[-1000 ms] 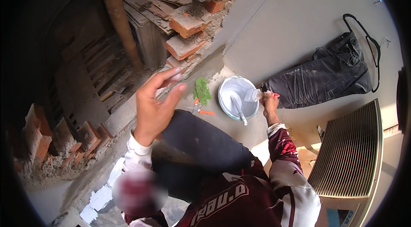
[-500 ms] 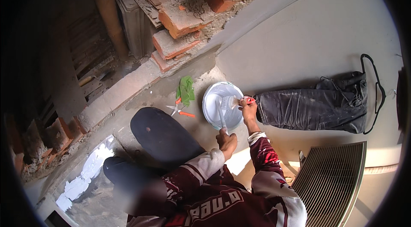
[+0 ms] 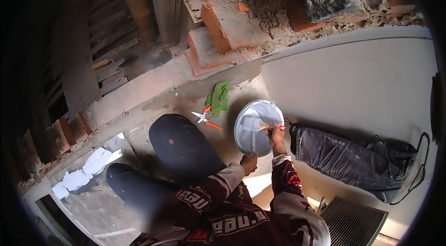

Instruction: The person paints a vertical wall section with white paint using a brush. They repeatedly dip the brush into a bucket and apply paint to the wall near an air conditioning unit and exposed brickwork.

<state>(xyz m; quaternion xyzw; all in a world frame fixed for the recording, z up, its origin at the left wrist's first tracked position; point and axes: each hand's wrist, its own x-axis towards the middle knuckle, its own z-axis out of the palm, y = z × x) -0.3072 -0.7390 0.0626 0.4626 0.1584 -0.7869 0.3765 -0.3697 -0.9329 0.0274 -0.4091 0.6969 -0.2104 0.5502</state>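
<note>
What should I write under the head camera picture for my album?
Right hand holds a brush at a white bucket, left hand holds a stick; shears lie nearby.

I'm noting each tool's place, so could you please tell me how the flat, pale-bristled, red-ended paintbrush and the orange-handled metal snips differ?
The paintbrush is held in the right hand at the round white bucket; the snips lie on the floor. The paintbrush has one handle; the snips have two, spread apart. Both are hand tools.
</note>
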